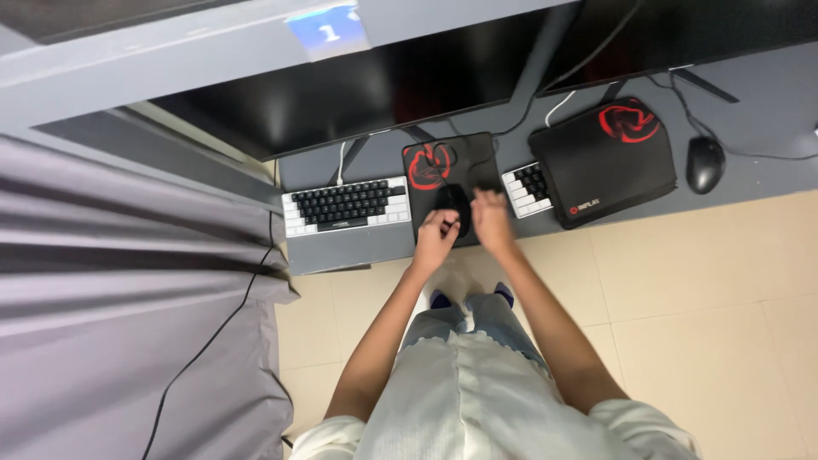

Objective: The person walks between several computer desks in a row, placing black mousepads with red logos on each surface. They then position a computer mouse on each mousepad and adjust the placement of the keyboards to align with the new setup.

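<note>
Seen from above: my left hand (436, 238) and right hand (492, 220) meet over a black mouse (454, 204), which lies on a black mouse pad with a red emblem (434, 175) at the near edge of the grey desk (341, 251). The mouse sits between my two hands, just beyond the fingertips. My left fingers (445, 223) are curled narrow and touch its near left side; whether they actually grip it I cannot tell. My right fingers (487, 203) are held close together and slightly bent, resting against or just beside the mouse's right flank.

To the left of my left fingers, just beside the pad, lies a compact keyboard with black and white keys (345, 206). To the right of my right fingers, a second keyboard (528, 187) shows partly from under a larger black pad with a red emblem (605, 162). Well apart, further right, a second black mouse (705, 164) rests on the desk. Beyond my fingertips stand dark monitors (358, 94). Far left of my hands hangs grey pleated fabric (111, 281).
</note>
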